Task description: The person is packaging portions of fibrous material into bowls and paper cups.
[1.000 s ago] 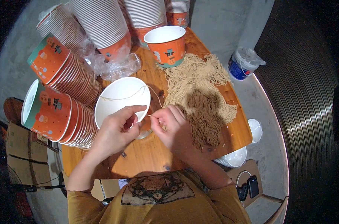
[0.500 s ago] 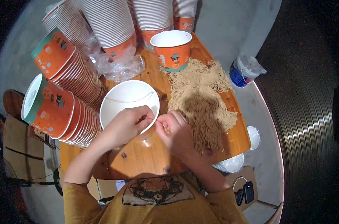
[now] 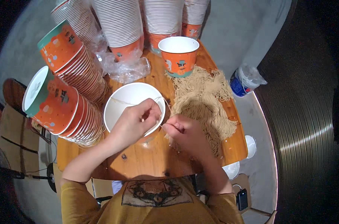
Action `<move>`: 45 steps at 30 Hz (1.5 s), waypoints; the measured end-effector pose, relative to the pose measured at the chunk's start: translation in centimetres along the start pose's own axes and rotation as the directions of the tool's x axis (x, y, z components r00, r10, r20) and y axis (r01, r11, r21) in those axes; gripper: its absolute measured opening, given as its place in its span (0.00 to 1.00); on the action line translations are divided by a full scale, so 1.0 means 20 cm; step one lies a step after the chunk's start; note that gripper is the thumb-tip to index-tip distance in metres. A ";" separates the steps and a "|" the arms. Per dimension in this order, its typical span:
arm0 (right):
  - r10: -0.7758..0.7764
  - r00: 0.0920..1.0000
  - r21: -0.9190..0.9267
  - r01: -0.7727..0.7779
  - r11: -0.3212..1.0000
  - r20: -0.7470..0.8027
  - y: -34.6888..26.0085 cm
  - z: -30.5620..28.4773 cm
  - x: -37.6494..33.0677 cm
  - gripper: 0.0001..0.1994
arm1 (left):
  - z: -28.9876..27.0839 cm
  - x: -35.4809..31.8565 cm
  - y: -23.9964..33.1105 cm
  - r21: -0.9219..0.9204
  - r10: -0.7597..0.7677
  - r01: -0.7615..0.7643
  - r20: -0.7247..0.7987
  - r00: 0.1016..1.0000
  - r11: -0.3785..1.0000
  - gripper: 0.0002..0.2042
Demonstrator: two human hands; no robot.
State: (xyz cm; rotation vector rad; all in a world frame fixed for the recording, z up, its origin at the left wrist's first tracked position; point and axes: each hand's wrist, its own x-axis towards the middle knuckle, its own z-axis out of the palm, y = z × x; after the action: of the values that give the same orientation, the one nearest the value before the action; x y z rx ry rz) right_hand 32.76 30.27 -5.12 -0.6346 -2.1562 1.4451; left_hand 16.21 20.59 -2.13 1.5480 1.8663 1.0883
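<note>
In front of me an orange paper tub with a white inside (image 3: 116,106) leans with its mouth toward me. A thin beige string (image 3: 121,101) crosses its mouth and hangs past the right rim. My left hand (image 3: 138,118) is over the tub's near right rim, thumb and fingers pinched on the string. My right hand (image 3: 184,130) is just right of it, fingertips closed on the string too, with a short piece between both hands. A heap of beige string (image 3: 205,99) lies right of the tub, partly in shadow and partly behind my right hand.
Another orange tub (image 3: 179,58) stands upright at the heap's far end. Nested orange tubs (image 3: 61,100) lean at the left, and tall wrapped stacks (image 3: 117,22) stand behind crumpled clear plastic (image 3: 128,70). A blue bucket (image 3: 241,84) sits beyond the wooden table's (image 3: 139,162) right edge.
The view has shifted slightly. My hands have drawn a little apart, and the right one has turned. More string now shows right of the tub's rim.
</note>
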 end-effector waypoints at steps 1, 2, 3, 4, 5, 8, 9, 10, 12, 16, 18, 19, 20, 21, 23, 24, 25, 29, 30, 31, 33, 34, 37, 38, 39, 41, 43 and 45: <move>-0.002 1.000 -0.004 0.002 1.000 0.001 0.00 0.00 0.00 0.07 | 0.01 0.00 -0.02 -0.110 0.032 -0.035 -0.026 0.999 0.993 0.03; 0.001 1.000 0.019 -0.001 1.000 0.016 0.01 0.01 0.01 0.07 | 0.02 0.01 -0.04 -0.112 0.036 -0.039 -0.028 0.999 0.993 0.03; 0.003 1.000 0.043 -0.005 0.999 0.031 0.02 0.01 0.02 0.07 | 0.03 0.02 -0.05 -0.219 0.016 -0.016 0.000 1.000 0.976 0.03; 0.001 1.000 0.039 -0.002 0.999 0.031 0.02 0.01 0.02 0.07 | 0.03 0.02 -0.06 -0.323 0.000 0.010 0.030 1.000 0.946 0.03; -0.001 1.000 0.069 -0.001 0.998 0.031 0.02 0.02 0.02 0.06 | 0.03 0.03 -0.05 -0.325 0.002 0.008 0.030 1.000 0.946 0.03; -0.023 0.999 0.084 0.019 0.996 0.048 0.03 0.01 0.02 0.05 | 0.02 0.03 0.01 -0.469 -0.143 0.198 0.150 0.978 0.860 0.05; -0.042 0.997 0.071 0.038 0.997 0.066 0.03 0.01 0.02 0.05 | 0.02 0.03 0.02 -0.461 -0.176 0.230 0.157 0.972 0.857 0.06; -0.043 0.997 0.070 0.038 0.997 0.064 0.03 0.01 0.02 0.05 | 0.02 0.02 0.03 -0.452 -0.208 0.261 0.164 0.964 0.853 0.07; -0.009 0.989 0.196 -0.021 0.980 0.149 0.01 -0.01 0.01 0.05 | 0.03 0.02 0.01 -0.506 -0.192 0.237 0.139 0.971 0.829 0.07; -0.167 0.975 0.010 0.167 0.986 0.144 -0.05 -0.09 0.01 0.05 | 0.03 0.02 0.02 -0.561 -0.206 0.236 0.117 0.971 0.793 0.07; -0.246 0.961 -0.268 0.271 0.925 0.123 -0.07 -0.13 0.01 0.04 | 0.01 0.02 -0.01 -0.548 -0.194 0.237 0.137 0.972 0.803 0.07; -0.247 0.961 -0.268 0.273 0.924 0.126 -0.07 -0.14 0.01 0.04 | 0.01 0.02 -0.02 -0.533 -0.180 0.238 0.159 0.971 0.812 0.06; -0.333 0.930 -0.378 0.368 0.849 0.157 -0.07 -0.16 0.02 0.05 | 0.01 0.02 -0.01 -0.535 -0.178 0.237 0.160 0.971 0.811 0.06; -0.411 0.890 -0.478 0.454 0.752 0.199 -0.08 -0.16 0.02 0.05 | 0.01 0.03 0.00 -0.531 -0.199 0.263 0.176 0.964 0.806 0.05; -0.438 0.878 -0.468 0.474 0.746 0.192 -0.12 -0.16 0.03 0.05 | 0.01 0.03 0.01 -0.528 -0.218 0.286 0.189 0.958 0.800 0.04; -0.466 0.866 -0.456 0.494 0.740 0.183 -0.14 -0.15 0.03 0.05 | 0.01 0.04 0.02 -0.544 -0.202 0.285 0.207 0.957 0.790 0.05; -0.468 0.864 -0.457 0.497 0.738 0.185 -0.14 -0.14 0.04 0.05 | 0.01 0.04 0.03 -0.559 -0.187 0.284 0.225 0.956 0.779 0.06; -0.321 0.919 -0.128 0.355 0.926 0.228 -0.11 -0.13 0.10 0.03 | 0.03 0.04 0.00 -0.613 -0.171 0.290 0.246 0.954 0.735 0.07; -0.225 0.929 0.080 0.211 0.974 0.295 -0.11 -0.14 0.11 0.03 | 0.04 0.03 0.01 -0.613 -0.170 0.289 0.245 0.954 0.735 0.07; -0.226 0.929 0.079 0.212 0.974 0.294 -0.11 -0.15 0.13 0.03 | 0.05 0.03 0.02 -0.625 -0.180 0.291 0.236 0.955 0.725 0.07; -0.129 0.901 0.391 -0.049 0.919 0.415 -0.13 -0.19 0.16 0.03 | 0.04 0.02 0.01 -0.636 -0.191 0.290 0.222 0.956 0.715 0.08; -0.131 0.900 0.391 -0.047 0.919 0.415 -0.14 -0.21 0.15 0.03 | 0.03 0.02 -0.01 -0.610 -0.176 0.293 0.245 0.953 0.736 0.08; 0.030 0.935 0.354 -0.163 0.921 0.353 -0.16 -0.23 0.15 0.05 | 0.02 0.03 -0.02 -0.568 -0.178 0.316 0.286 0.942 0.760 0.08; -0.009 0.939 0.358 -0.121 0.926 0.343 -0.16 -0.23 0.15 0.04 | 0.01 0.03 -0.01 -0.550 -0.193 0.340 0.308 0.932 0.763 0.08; -0.048 0.942 0.361 -0.080 0.929 0.333 -0.15 -0.23 0.15 0.04 | 0.01 0.04 0.00 -0.550 -0.192 0.340 0.309 0.931 0.763 0.08; -0.132 0.937 0.324 0.021 0.946 0.325 -0.13 -0.21 0.17 0.04 | 0.02 0.04 0.02 -0.586 -0.176 0.333 0.309 0.935 0.739 0.08; -0.215 0.922 0.287 0.122 0.950 0.322 -0.13 -0.19 0.20 0.05 | 0.03 0.05 0.00 -0.586 -0.169 0.329 0.312 0.935 0.741 0.08; -0.286 0.897 0.200 0.229 0.953 0.337 -0.15 -0.19 0.22 0.05 | 0.05 0.05 0.00 -0.585 -0.156 0.325 0.320 0.934 0.743 0.08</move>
State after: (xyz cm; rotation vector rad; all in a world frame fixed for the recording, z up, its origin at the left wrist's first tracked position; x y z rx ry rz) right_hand 31.23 34.65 -0.57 -0.0142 -2.2584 1.6587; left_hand 16.62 21.79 -2.59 0.9589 1.2821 1.1676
